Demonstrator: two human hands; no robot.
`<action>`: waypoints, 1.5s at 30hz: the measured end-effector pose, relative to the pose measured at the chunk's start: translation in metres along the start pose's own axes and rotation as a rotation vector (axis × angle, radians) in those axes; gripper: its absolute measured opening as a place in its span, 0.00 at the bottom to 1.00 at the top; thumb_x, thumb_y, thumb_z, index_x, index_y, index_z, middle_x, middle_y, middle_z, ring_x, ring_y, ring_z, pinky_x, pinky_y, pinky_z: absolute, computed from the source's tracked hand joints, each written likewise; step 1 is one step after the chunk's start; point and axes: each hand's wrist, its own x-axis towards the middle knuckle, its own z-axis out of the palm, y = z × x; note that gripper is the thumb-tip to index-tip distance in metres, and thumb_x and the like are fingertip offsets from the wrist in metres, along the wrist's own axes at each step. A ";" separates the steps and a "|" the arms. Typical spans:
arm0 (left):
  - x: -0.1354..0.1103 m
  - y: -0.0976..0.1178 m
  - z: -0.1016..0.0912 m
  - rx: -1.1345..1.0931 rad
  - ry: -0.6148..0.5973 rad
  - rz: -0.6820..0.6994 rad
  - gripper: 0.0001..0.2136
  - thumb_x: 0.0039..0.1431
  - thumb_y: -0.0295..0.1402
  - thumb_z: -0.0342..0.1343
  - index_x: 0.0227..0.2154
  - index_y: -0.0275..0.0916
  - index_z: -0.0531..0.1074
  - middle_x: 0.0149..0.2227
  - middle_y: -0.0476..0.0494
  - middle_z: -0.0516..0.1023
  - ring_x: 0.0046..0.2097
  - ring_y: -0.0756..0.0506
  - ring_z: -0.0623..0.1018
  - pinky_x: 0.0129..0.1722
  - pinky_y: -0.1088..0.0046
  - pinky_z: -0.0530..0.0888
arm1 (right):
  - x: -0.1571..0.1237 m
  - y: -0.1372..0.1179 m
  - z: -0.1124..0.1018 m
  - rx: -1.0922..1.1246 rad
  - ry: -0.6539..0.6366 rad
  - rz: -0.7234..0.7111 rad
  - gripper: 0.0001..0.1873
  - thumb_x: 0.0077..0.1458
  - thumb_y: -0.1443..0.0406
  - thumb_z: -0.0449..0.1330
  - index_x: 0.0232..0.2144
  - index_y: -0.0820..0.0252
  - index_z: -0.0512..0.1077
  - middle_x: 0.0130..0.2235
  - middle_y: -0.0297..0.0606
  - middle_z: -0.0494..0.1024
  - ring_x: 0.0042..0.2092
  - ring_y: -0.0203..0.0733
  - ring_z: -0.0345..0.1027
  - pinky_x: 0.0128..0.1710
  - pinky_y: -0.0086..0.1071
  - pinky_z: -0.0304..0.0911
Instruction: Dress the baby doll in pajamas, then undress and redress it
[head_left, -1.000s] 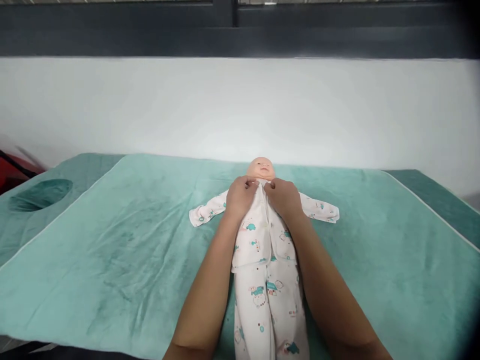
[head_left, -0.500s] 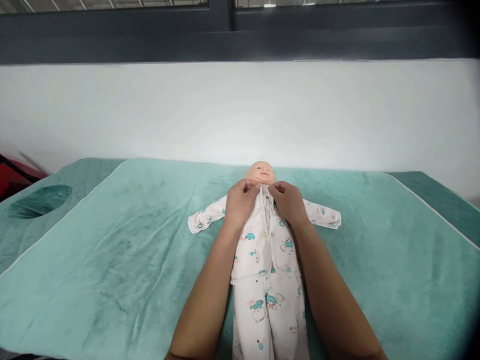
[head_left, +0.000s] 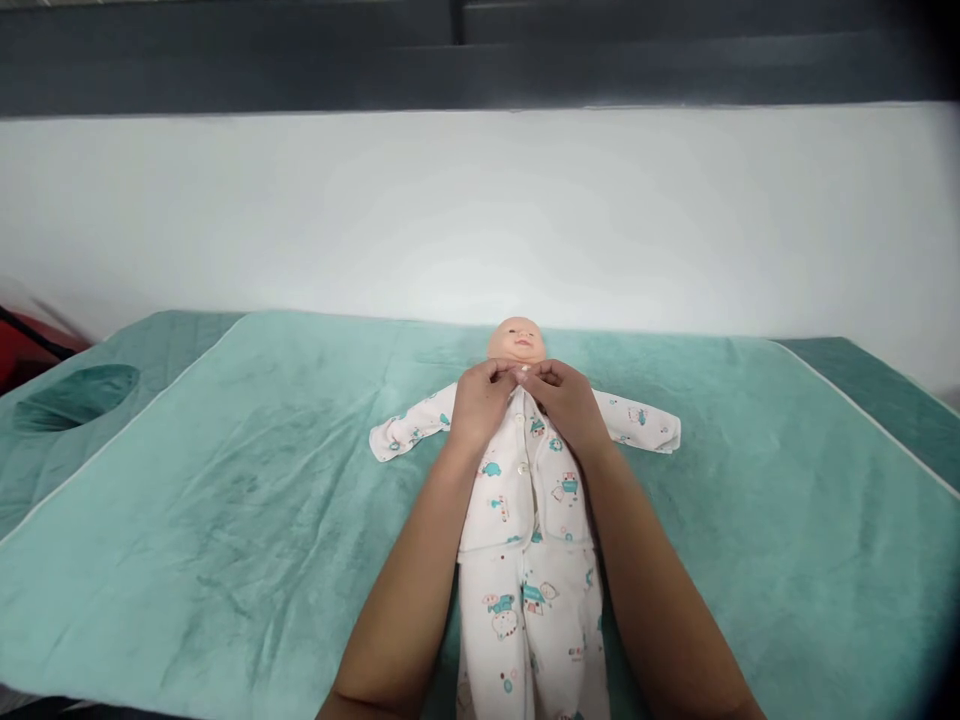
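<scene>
A baby doll (head_left: 516,336) lies on its back, head away from me, in a white printed baby jacket (head_left: 499,490) and matching trousers (head_left: 502,625). My left hand (head_left: 482,397) pinches one front edge of the jacket at the collar. My right hand (head_left: 564,397) pinches the opposite edge, and the fingertips of both hands meet just under the doll's chin. Below them the jacket front hangs partly apart, with a button (head_left: 523,467) showing on the left edge. The sleeves stretch out to both sides. Whatever lies between my fingertips is mostly covered.
Under the doll spreads a light green cover (head_left: 247,480) on a padded bed with a face hole (head_left: 75,397) at the left end. A white wall (head_left: 480,220) stands directly behind, below a dark window frame. Something red (head_left: 22,345) sits at the far left.
My two hands have come together at the collar, drawing the jacket's edges to each other. The whole view has tilted down slightly.
</scene>
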 end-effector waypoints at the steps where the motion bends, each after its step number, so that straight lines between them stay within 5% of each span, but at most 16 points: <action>1: 0.000 0.000 0.000 -0.002 0.005 -0.004 0.08 0.56 0.34 0.56 0.33 0.38 0.80 0.34 0.46 0.82 0.38 0.46 0.78 0.39 0.73 0.71 | 0.000 -0.001 -0.001 -0.018 -0.001 0.008 0.18 0.46 0.52 0.68 0.32 0.60 0.72 0.30 0.32 0.75 0.31 0.34 0.63 0.31 0.28 0.57; 10: -0.002 0.003 -0.001 -0.014 -0.004 -0.008 0.09 0.57 0.36 0.57 0.34 0.38 0.79 0.36 0.45 0.82 0.39 0.46 0.78 0.41 0.71 0.71 | 0.003 0.005 -0.002 0.011 0.017 0.078 0.11 0.47 0.59 0.64 0.32 0.59 0.75 0.26 0.31 0.71 0.26 0.32 0.59 0.26 0.27 0.53; 15: -0.002 0.002 -0.004 -0.020 -0.106 0.021 0.09 0.59 0.35 0.56 0.37 0.39 0.79 0.40 0.44 0.82 0.43 0.45 0.78 0.44 0.70 0.71 | 0.004 0.011 -0.004 0.122 -0.010 0.054 0.12 0.49 0.58 0.64 0.35 0.58 0.76 0.28 0.31 0.73 0.26 0.32 0.59 0.27 0.27 0.54; 19: -0.001 -0.001 -0.004 -0.069 -0.060 -0.010 0.09 0.58 0.36 0.58 0.40 0.39 0.74 0.35 0.46 0.80 0.38 0.47 0.78 0.41 0.72 0.71 | 0.003 0.011 -0.004 0.111 -0.041 0.036 0.14 0.50 0.57 0.64 0.38 0.57 0.77 0.31 0.33 0.75 0.29 0.33 0.62 0.29 0.28 0.57; 30: 0.000 -0.003 -0.003 0.042 -0.055 0.057 0.08 0.60 0.34 0.54 0.42 0.41 0.73 0.33 0.49 0.76 0.36 0.48 0.75 0.39 0.72 0.69 | -0.002 -0.002 -0.006 -0.096 -0.144 -0.025 0.19 0.51 0.59 0.62 0.45 0.57 0.73 0.30 0.29 0.69 0.28 0.32 0.58 0.28 0.28 0.55; 37: -0.003 0.004 -0.001 0.127 -0.041 0.013 0.12 0.56 0.36 0.58 0.43 0.42 0.73 0.32 0.50 0.75 0.35 0.49 0.75 0.37 0.74 0.69 | -0.005 -0.004 0.006 -0.377 -0.034 -0.177 0.22 0.51 0.64 0.56 0.50 0.53 0.72 0.27 0.29 0.68 0.29 0.36 0.61 0.33 0.32 0.58; 45: -0.001 0.004 0.000 0.203 -0.029 -0.006 0.11 0.50 0.31 0.59 0.38 0.40 0.78 0.31 0.49 0.77 0.32 0.48 0.74 0.33 0.74 0.68 | -0.002 -0.003 -0.004 -0.123 -0.180 -0.137 0.23 0.47 0.66 0.58 0.48 0.53 0.71 0.37 0.32 0.74 0.34 0.35 0.64 0.35 0.30 0.61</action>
